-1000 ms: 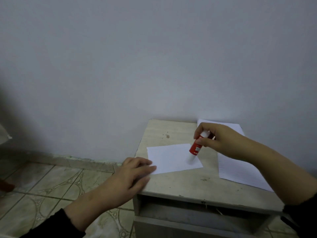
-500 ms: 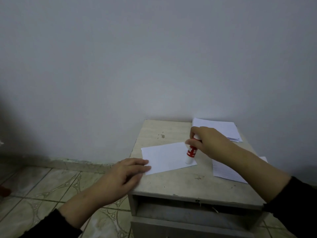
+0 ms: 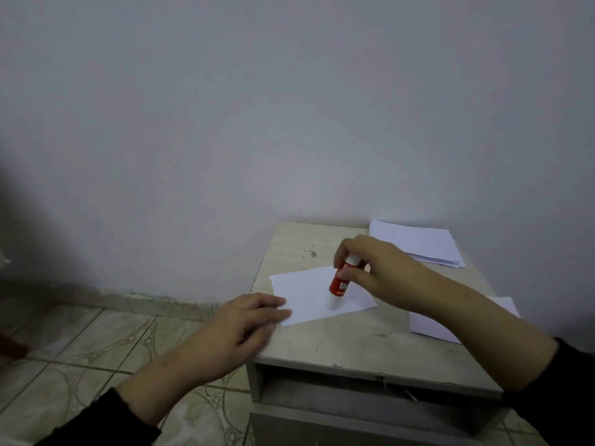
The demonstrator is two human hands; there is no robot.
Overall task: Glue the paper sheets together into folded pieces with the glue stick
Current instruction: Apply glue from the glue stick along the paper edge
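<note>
One view only, head camera. The table (image 3: 370, 346) serves as landmark: a small worn cabinet top against the wall.

Sheet (image 3: 309, 294): a single white sheet lying flat on the table's left-centre, with its near-left corner at the table's left edge. Judged light, limp and easily creased, so it will slide under a rubbing stroke unless pinned.

Left hand (image 3: 238, 329): fingers straight and together, with the tips pressing down on the sheet's near-left corner at the table's left edge. It holds nothing.

Right hand (image 3: 376, 272): fingers curled round the upper part of the glue stick (image 3: 339, 283), a red barrel with a white top, tilted. Its lower tip touches the sheet near the sheet's middle.

Glue stick judged rigid, light and smooth-walled, so a grip high on the barrel suits short strokes.

Other paper on the table: a stack (image 3: 418, 244) at the far-right corner and a loose sheet (image 3: 431, 326) at the right side, partly hidden under the right forearm.

Judgement: glue is being applied and no fold has been made yet. The risk is the sheet buckling or dragging along with the stick, so keep the corner pinned and stroke away from the pinning hand.
</note>
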